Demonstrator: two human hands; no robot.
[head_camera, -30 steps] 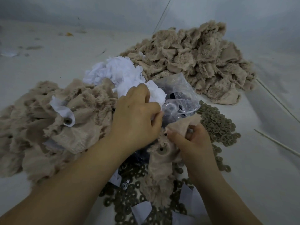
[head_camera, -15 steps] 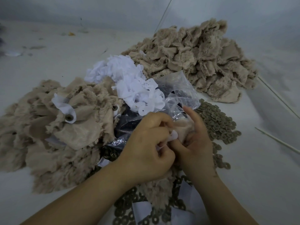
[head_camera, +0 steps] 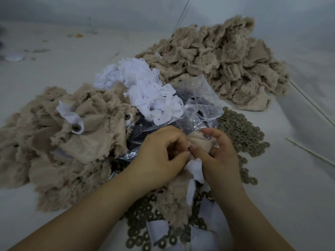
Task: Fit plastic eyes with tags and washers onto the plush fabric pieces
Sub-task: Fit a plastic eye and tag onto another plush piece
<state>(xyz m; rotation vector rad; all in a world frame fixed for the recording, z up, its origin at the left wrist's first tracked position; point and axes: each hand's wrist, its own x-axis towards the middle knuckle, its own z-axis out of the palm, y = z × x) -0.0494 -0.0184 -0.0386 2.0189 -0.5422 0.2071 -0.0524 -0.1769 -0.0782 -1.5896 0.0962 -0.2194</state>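
Hands meet at the near middle of the table over one plush piece (head_camera: 196,142). Left hand (head_camera: 159,156) has fingers curled, tips pinching at the fabric where a white tag (head_camera: 194,167) hangs; right hand (head_camera: 217,154) cups the piece from the right, thumb and forefinger closed on it. Piece runs lengthwise toward the person, tail trailing over loose washers (head_camera: 241,133). Whether an eye post is through cannot be seen. Washers lie just right of the right hand, so that hand is nearer. Open table to the right; finished pile (head_camera: 59,142) crowds the left.
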